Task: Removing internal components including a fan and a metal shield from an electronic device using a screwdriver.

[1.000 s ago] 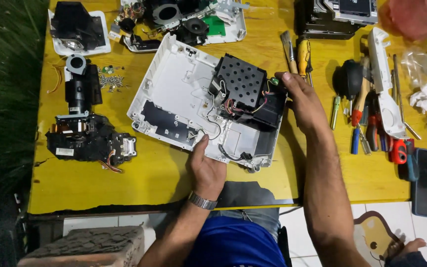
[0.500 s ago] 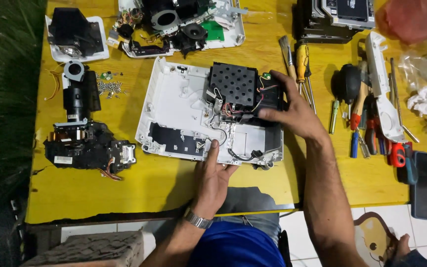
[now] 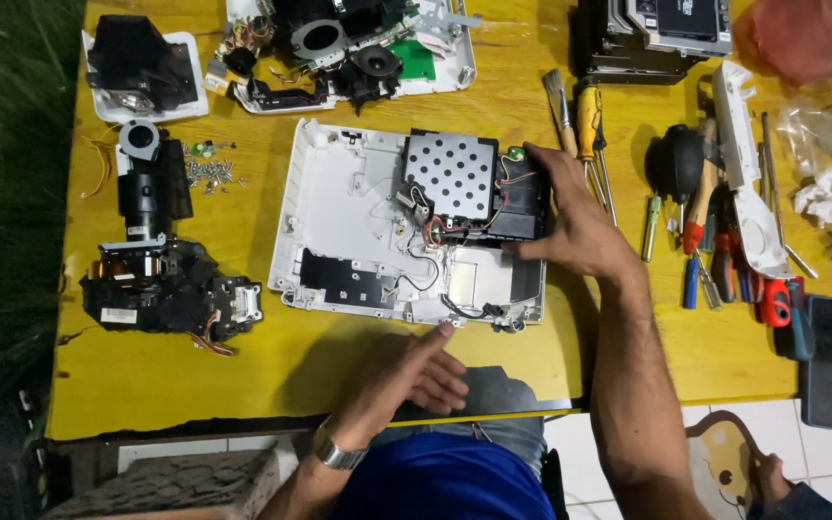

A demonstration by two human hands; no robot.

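White plastic housing tray sits mid-bench w/ black perforated module inside: L hand loose, fingertip at near rim, R hand gripping module's right edge; best to brace tray, lift straight, mind wires.

I see a matt white plastic shell carrying a perforated grey metal plate, all lying on a yellow, glossy varnished wood desk.

Repair workshop: strewn screwdrivers, dismantled electronics
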